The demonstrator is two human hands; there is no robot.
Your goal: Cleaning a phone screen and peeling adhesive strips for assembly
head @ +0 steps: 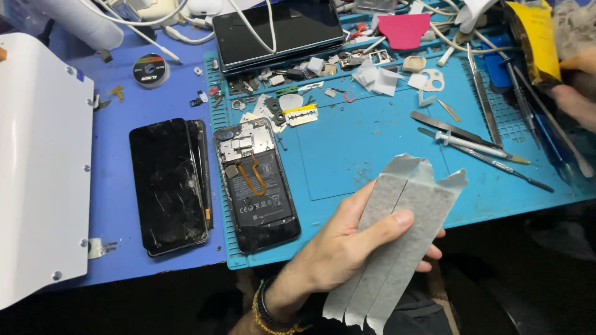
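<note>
- Left hand: raised over the near edge of the blue repair mat, palm up, gripping a bundle of grey tape strips; thumb pressed across the front, fingers behind. Beaded bracelets at the wrist.
- Tape strips: long, side by side, slanting from upper right to lower left, ends ragged, held clear of the mat.
- Right hand: at the right frame edge, mostly cut off, closed on a yellow pouch.
- Opened phone: back cover off, battery and orange flex cable exposed, lying on the mat's left edge, left of the held strips.
- Cracked black screen panel: just beside the opened phone, off the mat on the blue tabletop.
- Tweezers and spudgers: on the mat, right of centre.
- Razor blade, small screws and brackets: scattered above the opened phone.
- Pink plastic card: at the far edge.
</note>
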